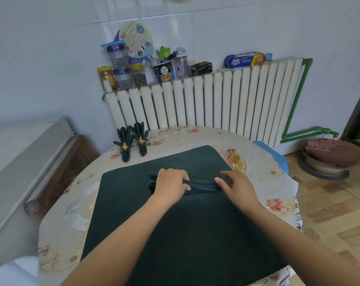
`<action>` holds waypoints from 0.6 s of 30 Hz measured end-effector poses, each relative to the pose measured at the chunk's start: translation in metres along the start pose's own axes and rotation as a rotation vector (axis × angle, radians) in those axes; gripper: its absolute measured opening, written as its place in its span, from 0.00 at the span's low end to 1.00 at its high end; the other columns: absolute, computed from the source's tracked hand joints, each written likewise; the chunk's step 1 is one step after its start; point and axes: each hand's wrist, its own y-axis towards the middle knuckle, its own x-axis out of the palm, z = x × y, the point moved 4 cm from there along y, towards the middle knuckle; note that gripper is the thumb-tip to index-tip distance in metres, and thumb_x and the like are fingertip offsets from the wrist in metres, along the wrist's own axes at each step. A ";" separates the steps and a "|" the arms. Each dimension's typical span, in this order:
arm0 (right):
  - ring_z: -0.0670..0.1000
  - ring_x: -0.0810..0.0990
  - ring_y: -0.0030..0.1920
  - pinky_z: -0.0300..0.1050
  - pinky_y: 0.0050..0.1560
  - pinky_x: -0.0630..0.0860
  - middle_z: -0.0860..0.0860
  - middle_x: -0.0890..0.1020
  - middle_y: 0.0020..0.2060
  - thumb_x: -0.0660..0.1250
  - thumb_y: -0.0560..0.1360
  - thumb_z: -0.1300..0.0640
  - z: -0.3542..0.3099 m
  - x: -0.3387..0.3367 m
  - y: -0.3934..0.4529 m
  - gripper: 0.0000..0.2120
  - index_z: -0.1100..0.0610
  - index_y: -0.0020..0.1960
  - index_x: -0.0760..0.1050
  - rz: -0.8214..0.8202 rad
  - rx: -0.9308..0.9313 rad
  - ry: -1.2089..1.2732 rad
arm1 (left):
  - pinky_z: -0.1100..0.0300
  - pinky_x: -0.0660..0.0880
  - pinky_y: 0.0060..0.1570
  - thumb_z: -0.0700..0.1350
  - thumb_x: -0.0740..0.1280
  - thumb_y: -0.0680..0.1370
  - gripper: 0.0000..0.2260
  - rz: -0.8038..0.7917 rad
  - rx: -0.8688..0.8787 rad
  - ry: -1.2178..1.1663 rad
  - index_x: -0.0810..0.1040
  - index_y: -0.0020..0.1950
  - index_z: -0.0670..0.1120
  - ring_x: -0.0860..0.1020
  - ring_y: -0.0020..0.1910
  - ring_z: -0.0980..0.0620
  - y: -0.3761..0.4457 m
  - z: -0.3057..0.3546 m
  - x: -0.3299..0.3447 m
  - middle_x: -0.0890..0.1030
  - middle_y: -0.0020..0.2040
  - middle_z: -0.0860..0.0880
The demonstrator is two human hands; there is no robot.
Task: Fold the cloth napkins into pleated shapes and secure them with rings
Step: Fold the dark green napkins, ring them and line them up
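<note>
In the middle of the frame, a dark green napkin (201,186) is bunched into a long strip on a big dark green cloth (175,234). Your left hand (171,185) squeezes one end. Your right hand (237,187) pinches the other end. Gold rings (238,162) lie just right of the cloth. Two finished napkins (132,141) sit at the upper left of the table (278,182).

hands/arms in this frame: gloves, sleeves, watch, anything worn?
Nothing worn that shows. Left hand and right hand are bare: no gloves, rings or watch visible. Both forearms are bare up to the frame edge, no sleeve in view. Fingernails look short and unpainted.
</note>
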 end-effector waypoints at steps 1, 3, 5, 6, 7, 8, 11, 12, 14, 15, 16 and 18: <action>0.51 0.74 0.57 0.46 0.57 0.72 0.51 0.76 0.58 0.63 0.76 0.44 0.011 -0.005 0.009 0.21 0.54 0.65 0.73 0.066 0.101 0.006 | 0.58 0.61 0.59 0.52 0.67 0.77 0.08 0.012 -0.008 0.004 0.79 0.53 0.52 0.74 0.57 0.50 0.008 0.003 0.000 0.81 0.54 0.52; 0.55 0.74 0.59 0.49 0.57 0.73 0.55 0.74 0.60 0.65 0.76 0.47 0.032 -0.011 0.025 0.23 0.58 0.66 0.70 0.152 0.267 -0.004 | 0.58 0.60 0.60 0.52 0.66 0.78 0.08 0.047 -0.021 0.010 0.79 0.54 0.52 0.72 0.58 0.49 0.024 0.007 0.002 0.81 0.54 0.52; 0.58 0.72 0.60 0.51 0.57 0.72 0.58 0.71 0.62 0.67 0.75 0.49 0.047 -0.010 0.038 0.26 0.60 0.67 0.68 0.178 0.376 -0.030 | 0.58 0.59 0.60 0.51 0.66 0.78 0.08 0.061 -0.037 0.015 0.78 0.56 0.52 0.71 0.58 0.49 0.034 0.008 0.005 0.80 0.55 0.52; 0.59 0.72 0.61 0.52 0.56 0.71 0.59 0.70 0.62 0.68 0.74 0.48 0.055 -0.009 0.046 0.27 0.61 0.68 0.67 0.176 0.421 -0.050 | 0.59 0.59 0.59 0.51 0.65 0.78 0.08 0.068 -0.040 0.016 0.79 0.56 0.52 0.70 0.58 0.49 0.041 0.008 0.008 0.80 0.55 0.53; 0.60 0.71 0.61 0.52 0.56 0.71 0.60 0.70 0.62 0.68 0.74 0.48 0.062 -0.007 0.053 0.29 0.61 0.68 0.66 0.164 0.455 -0.073 | 0.59 0.58 0.59 0.51 0.65 0.79 0.08 0.071 -0.038 0.022 0.78 0.56 0.52 0.70 0.58 0.49 0.047 0.008 0.012 0.80 0.55 0.53; 0.60 0.71 0.61 0.52 0.56 0.71 0.60 0.69 0.62 0.68 0.73 0.47 0.065 -0.004 0.058 0.30 0.61 0.69 0.65 0.147 0.475 -0.096 | 0.59 0.58 0.59 0.51 0.65 0.79 0.08 0.073 -0.036 0.028 0.78 0.56 0.52 0.70 0.57 0.50 0.051 0.008 0.014 0.80 0.55 0.53; 0.59 0.70 0.61 0.51 0.56 0.71 0.59 0.70 0.62 0.67 0.74 0.45 0.075 0.005 0.073 0.30 0.61 0.68 0.66 0.104 0.475 -0.176 | 0.58 0.58 0.61 0.52 0.65 0.79 0.09 0.073 -0.037 0.023 0.78 0.57 0.52 0.70 0.58 0.49 0.063 0.007 0.022 0.80 0.55 0.53; 0.59 0.70 0.60 0.51 0.56 0.71 0.59 0.70 0.61 0.66 0.74 0.44 0.076 0.007 0.076 0.29 0.60 0.67 0.67 0.097 0.460 -0.212 | 0.58 0.58 0.61 0.52 0.65 0.79 0.10 0.066 -0.043 0.018 0.78 0.58 0.52 0.70 0.59 0.49 0.065 0.006 0.024 0.80 0.56 0.53; 0.58 0.71 0.58 0.50 0.54 0.71 0.59 0.72 0.59 0.64 0.75 0.43 0.079 0.010 0.082 0.27 0.60 0.65 0.70 0.093 0.439 -0.258 | 0.58 0.58 0.62 0.52 0.65 0.79 0.11 0.070 -0.047 0.002 0.78 0.59 0.52 0.69 0.59 0.49 0.070 0.006 0.027 0.80 0.57 0.53; 0.58 0.71 0.58 0.50 0.54 0.71 0.58 0.72 0.59 0.64 0.75 0.43 0.081 0.012 0.084 0.26 0.60 0.65 0.70 0.090 0.434 -0.262 | 0.58 0.58 0.62 0.52 0.65 0.78 0.11 0.070 -0.050 -0.006 0.78 0.59 0.52 0.69 0.59 0.49 0.072 0.005 0.029 0.80 0.56 0.53; 0.58 0.71 0.58 0.50 0.54 0.71 0.58 0.72 0.58 0.64 0.75 0.43 0.080 0.011 0.084 0.25 0.60 0.64 0.71 0.088 0.426 -0.257 | 0.58 0.57 0.62 0.52 0.65 0.78 0.10 0.075 -0.048 -0.009 0.78 0.58 0.52 0.69 0.59 0.49 0.073 0.005 0.028 0.80 0.56 0.54; 0.58 0.72 0.58 0.50 0.54 0.71 0.58 0.73 0.58 0.65 0.75 0.44 0.083 0.013 0.084 0.25 0.59 0.65 0.71 0.077 0.421 -0.225 | 0.58 0.57 0.62 0.52 0.65 0.78 0.10 0.069 -0.048 -0.016 0.78 0.57 0.52 0.70 0.58 0.50 0.076 0.003 0.032 0.80 0.55 0.54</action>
